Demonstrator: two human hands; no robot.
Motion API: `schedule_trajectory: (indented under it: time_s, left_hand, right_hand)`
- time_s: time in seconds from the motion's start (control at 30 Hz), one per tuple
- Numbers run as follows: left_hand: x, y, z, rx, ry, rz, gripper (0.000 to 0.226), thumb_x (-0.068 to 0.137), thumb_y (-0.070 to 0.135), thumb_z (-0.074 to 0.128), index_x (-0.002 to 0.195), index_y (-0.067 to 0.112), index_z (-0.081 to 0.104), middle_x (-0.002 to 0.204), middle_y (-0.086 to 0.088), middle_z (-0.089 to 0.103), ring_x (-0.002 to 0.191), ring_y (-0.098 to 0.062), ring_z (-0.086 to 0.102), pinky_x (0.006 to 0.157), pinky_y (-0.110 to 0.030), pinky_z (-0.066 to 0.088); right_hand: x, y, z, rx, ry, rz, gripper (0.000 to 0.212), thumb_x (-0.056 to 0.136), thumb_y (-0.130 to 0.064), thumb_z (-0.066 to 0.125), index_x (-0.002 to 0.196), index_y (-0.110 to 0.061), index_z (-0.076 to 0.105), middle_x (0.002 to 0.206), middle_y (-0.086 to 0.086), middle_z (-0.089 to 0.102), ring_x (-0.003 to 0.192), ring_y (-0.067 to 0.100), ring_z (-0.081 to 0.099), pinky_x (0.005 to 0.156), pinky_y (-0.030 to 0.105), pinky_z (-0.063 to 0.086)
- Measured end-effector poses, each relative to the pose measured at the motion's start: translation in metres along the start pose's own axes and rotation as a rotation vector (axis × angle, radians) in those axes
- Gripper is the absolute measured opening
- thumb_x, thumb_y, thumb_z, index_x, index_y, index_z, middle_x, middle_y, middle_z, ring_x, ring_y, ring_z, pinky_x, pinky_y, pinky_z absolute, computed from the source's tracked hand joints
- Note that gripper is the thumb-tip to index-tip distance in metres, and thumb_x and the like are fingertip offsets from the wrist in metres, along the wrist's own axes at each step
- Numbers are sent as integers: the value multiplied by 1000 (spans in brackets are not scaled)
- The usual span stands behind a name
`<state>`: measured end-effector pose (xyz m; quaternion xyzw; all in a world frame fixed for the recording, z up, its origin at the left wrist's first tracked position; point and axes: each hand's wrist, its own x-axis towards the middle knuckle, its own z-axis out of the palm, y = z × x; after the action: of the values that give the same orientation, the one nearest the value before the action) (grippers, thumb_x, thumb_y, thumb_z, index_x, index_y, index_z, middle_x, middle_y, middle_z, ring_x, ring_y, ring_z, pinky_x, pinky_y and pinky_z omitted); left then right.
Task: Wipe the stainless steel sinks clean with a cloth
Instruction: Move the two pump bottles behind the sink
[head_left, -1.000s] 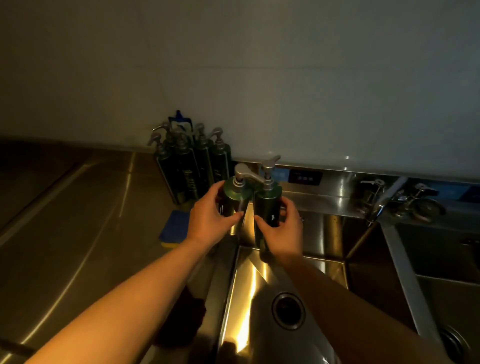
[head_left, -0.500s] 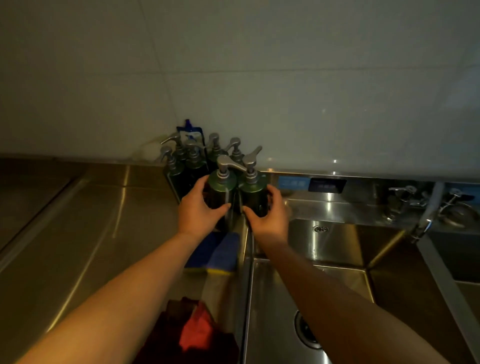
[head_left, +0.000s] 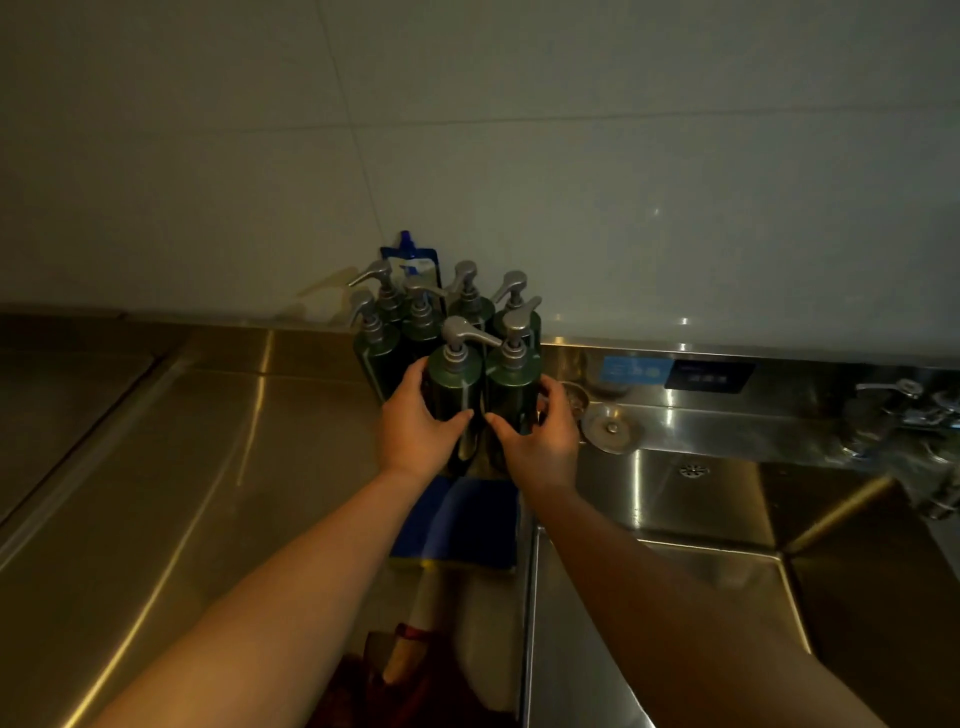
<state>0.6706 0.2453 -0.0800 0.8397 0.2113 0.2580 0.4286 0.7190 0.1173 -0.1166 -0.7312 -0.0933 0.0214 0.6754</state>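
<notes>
A steel counter (head_left: 156, 467) fills the left of the frame, and the sink (head_left: 701, 519) sits at lower right with 1 basin visible. At centre, the left hand (head_left: 415, 436) wraps 1 dark green pump bottle (head_left: 454, 384) and the right hand (head_left: 540, 441) wraps another (head_left: 511, 379), fingers curled round each. Just below them lies a blue sponge (head_left: 462, 525); a reddish cloth (head_left: 384, 670) sits at bottom centre.

No lettering can be read anywhere. A blue label (head_left: 629, 371) on the steel backsplash behind the sink carries pale marks — too blurred to make out — and the dark panel (head_left: 709, 375) just beside it shows only faint light smudges (possibly characters, illegible). The blue pouch (head_left: 410, 258) standing behind the pump bottles has a white patch with no legible print.
</notes>
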Motion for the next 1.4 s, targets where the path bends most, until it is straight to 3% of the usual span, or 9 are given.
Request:
schedule_trajectory:
  time_s: [0.13,0.2,0.3,0.63,0.77,0.93,1.1,1.2,1.4]
  left_hand:
    - [3,-6,3,-23,-19,-27,65,70,7,80,127,18,50,112,9,56,103,-2,48,69,6,35]
    - [6,-8,4,-14,-14,-36,65,72,9,79,129,18,48,122,1,59,111,-10,52,78,-4,44]
    - [8,-9,5,14,0,-43,66,74,13,77,132,20,45,127,-4,58,118,-20,53,97,-34,46]
    - [6,-12,-2,82,16,-77,68,75,19,76,134,19,40,131,-5,53,121,-23,51,99,-45,45]
    - [0,-8,-5,132,21,-70,74,75,16,76,138,15,38,136,-8,45,125,-25,46,103,-46,41]
    - [-19,2,-7,201,48,-107,83,77,17,75,144,11,27,146,-9,32,130,-26,40,106,-38,37]
    - [-51,19,-5,232,107,-117,71,84,22,67,142,9,28,145,-10,32,129,-28,40,101,-36,38]
    - [-77,27,2,261,40,-73,63,88,25,62,140,5,32,143,-13,35,127,-31,42,103,-38,37]
    - [-123,62,31,300,-214,187,48,92,30,54,134,10,44,137,-9,44,124,-26,44,101,-33,34]
  right_hand:
    - [8,3,8,-43,18,-30,65,72,-21,79,126,-30,44,118,-17,52,114,1,48,90,16,40]
    - [10,4,11,-61,21,-63,66,72,-18,78,128,-27,44,121,-12,53,116,5,49,94,22,42]
    - [11,6,16,-88,-1,-77,67,73,-16,77,131,-22,43,129,-1,53,121,13,49,101,35,45]
    - [13,5,23,-183,-31,-22,72,76,-17,75,137,-21,36,137,2,46,129,18,41,107,44,39]
    - [10,7,16,-227,-23,-13,75,75,-19,76,139,-16,36,136,4,46,128,19,42,106,37,38]
    - [0,0,0,-215,6,0,71,75,-25,76,135,-20,39,131,0,47,119,13,46,91,23,37]
    - [-18,-10,-25,-236,-21,-46,68,79,-27,73,137,-17,38,135,3,45,122,16,46,99,29,40]
    - [-42,-8,-48,-256,-38,-48,64,81,-30,70,137,-19,38,136,1,46,123,13,44,100,30,40]
    - [-90,-3,-123,-394,61,-182,38,84,-20,67,117,-7,55,114,7,53,102,13,51,89,12,32]
